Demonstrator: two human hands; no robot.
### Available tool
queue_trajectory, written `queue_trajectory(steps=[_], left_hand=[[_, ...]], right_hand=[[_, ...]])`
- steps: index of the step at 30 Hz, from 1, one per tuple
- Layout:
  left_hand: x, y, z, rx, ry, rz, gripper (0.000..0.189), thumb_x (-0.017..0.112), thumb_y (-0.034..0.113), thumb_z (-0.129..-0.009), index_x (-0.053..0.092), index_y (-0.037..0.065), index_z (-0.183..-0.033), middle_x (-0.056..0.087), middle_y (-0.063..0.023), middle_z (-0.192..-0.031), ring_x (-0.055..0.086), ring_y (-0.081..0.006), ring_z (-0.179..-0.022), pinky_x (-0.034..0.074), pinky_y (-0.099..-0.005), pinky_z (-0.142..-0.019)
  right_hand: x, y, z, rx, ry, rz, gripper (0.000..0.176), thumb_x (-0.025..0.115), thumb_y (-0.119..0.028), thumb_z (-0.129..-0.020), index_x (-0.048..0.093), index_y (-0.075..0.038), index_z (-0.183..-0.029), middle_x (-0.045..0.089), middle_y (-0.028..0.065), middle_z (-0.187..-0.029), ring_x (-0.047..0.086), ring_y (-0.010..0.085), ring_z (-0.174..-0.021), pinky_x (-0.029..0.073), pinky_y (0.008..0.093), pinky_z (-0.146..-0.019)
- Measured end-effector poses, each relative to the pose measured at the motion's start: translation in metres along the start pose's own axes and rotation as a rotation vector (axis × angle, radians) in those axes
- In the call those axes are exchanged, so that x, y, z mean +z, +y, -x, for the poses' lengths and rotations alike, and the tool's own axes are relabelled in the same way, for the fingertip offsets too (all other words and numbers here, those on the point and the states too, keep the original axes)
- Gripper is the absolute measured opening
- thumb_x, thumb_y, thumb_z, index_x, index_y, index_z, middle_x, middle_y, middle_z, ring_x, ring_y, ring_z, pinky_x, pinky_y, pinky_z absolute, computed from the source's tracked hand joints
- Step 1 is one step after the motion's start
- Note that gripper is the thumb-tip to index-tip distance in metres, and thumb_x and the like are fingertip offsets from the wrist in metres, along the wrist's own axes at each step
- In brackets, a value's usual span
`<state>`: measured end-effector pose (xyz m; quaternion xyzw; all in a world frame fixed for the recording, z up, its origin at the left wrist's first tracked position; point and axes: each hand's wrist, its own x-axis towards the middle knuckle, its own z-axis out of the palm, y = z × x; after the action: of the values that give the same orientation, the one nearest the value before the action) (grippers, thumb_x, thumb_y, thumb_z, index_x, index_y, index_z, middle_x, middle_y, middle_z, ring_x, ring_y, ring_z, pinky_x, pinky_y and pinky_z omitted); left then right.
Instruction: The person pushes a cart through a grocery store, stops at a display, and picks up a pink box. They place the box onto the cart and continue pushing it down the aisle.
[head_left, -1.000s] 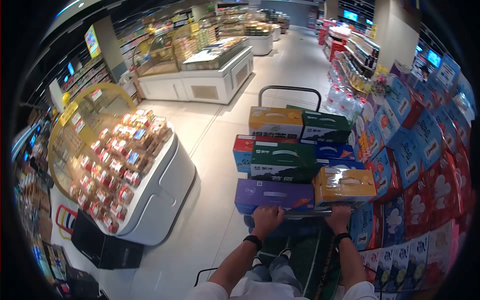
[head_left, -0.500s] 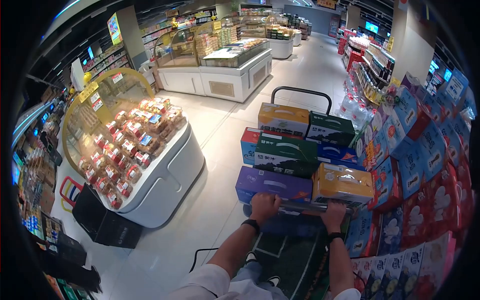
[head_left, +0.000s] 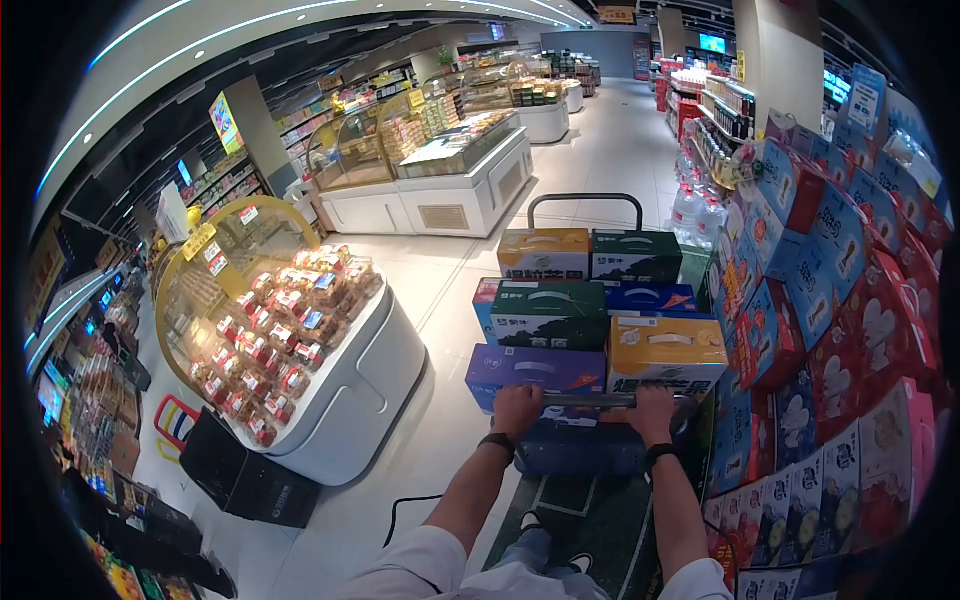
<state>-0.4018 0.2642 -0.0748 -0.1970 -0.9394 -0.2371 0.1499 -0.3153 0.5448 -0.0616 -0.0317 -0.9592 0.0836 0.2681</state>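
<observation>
My left hand [head_left: 519, 408] is closed around the grey push bar [head_left: 588, 400] of a cart, just in front of a purple carton [head_left: 530, 366]. Further right along the same bar, my right hand [head_left: 653, 412] is wrapped round it near a yellow carton [head_left: 668, 345]. Stacked behind these are a green carton [head_left: 548, 315], a blue carton [head_left: 652, 297], another yellow carton [head_left: 543, 248] and another green carton [head_left: 635, 256]. A black hoop [head_left: 585, 197] rises at the cart's far end. The cart's wheels are hidden.
A rounded white display counter [head_left: 370, 385] with packaged food [head_left: 285, 330] stands on the left, a black bin [head_left: 245, 470] beside it. Piled gift cartons [head_left: 840, 270] line the right side, close to the cart. Ahead, a tiled aisle [head_left: 600, 150] runs past glass-fronted counters [head_left: 440, 190].
My view has tilted upward, showing more ceiling. The cart's far hoop and cartons sit lower and slightly further left in view. Both hands stay on the push bar.
</observation>
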Motion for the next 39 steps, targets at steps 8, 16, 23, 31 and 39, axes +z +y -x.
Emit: queue_trajectory(steps=[8, 16, 23, 31, 39], left_hand=[[-0.004, -0.007, 0.024, 0.108, -0.052, -0.117, 0.035, 0.048, 0.025, -0.092, 0.069, 0.004, -0.075, 0.069, -0.0198, -0.078, 0.066, -0.0408, -0.073, 0.052, -0.0517, -0.072], [-0.018, 0.003, 0.051, -0.051, -0.04, 0.033, 0.04, 0.047, 0.029, -0.092, 0.072, 0.003, -0.074, 0.069, -0.0221, -0.081, 0.066, -0.043, -0.076, 0.052, -0.0522, -0.073], [-0.021, 0.005, 0.077, 0.0, 0.093, 0.04, 0.032, 0.05, 0.019, -0.09, 0.067, -0.001, -0.071, 0.066, -0.022, -0.077, 0.063, -0.0443, -0.074, 0.046, -0.0561, -0.07], [-0.021, -0.012, 0.11, 0.026, 0.07, 0.042, 0.028, 0.049, 0.018, -0.091, 0.063, 0.0, -0.073, 0.064, -0.0203, -0.079, 0.059, -0.0437, -0.079, 0.044, -0.0523, -0.074], [-0.03, -0.017, 0.126, 0.027, 0.06, 0.038, 0.028, 0.05, 0.018, -0.093, 0.062, -0.003, -0.077, 0.062, -0.0226, -0.081, 0.058, -0.0438, -0.082, 0.043, -0.0532, -0.076]], right_hand=[[-0.003, -0.01, 0.031, 0.049, 0.04, -0.029, 0.036, 0.083, -0.028, -0.056, 0.068, -0.006, -0.08, 0.068, 0.0133, -0.086, 0.063, 0.0329, -0.09, 0.045, 0.0455, -0.087], [-0.03, -0.026, 0.06, 0.068, 0.073, -0.115, 0.033, 0.082, -0.029, -0.054, 0.068, -0.008, -0.075, 0.067, 0.0115, -0.08, 0.065, 0.0309, -0.083, 0.045, 0.0435, -0.081], [-0.028, -0.031, 0.087, 0.113, 0.035, -0.09, 0.035, 0.081, -0.03, -0.055, 0.068, -0.008, -0.079, 0.069, 0.0113, -0.088, 0.064, 0.0289, -0.092, 0.045, 0.0432, -0.085], [-0.038, -0.047, 0.116, 0.108, 0.088, -0.109, 0.03, 0.076, -0.024, -0.06, 0.068, -0.009, -0.084, 0.066, 0.0099, -0.085, 0.064, 0.0287, -0.09, 0.045, 0.0428, -0.085], [-0.065, -0.059, 0.137, 0.085, 0.113, -0.125, 0.031, 0.074, -0.021, -0.067, 0.068, -0.007, -0.094, 0.065, 0.0111, -0.097, 0.06, 0.0292, -0.102, 0.042, 0.0427, -0.094]])
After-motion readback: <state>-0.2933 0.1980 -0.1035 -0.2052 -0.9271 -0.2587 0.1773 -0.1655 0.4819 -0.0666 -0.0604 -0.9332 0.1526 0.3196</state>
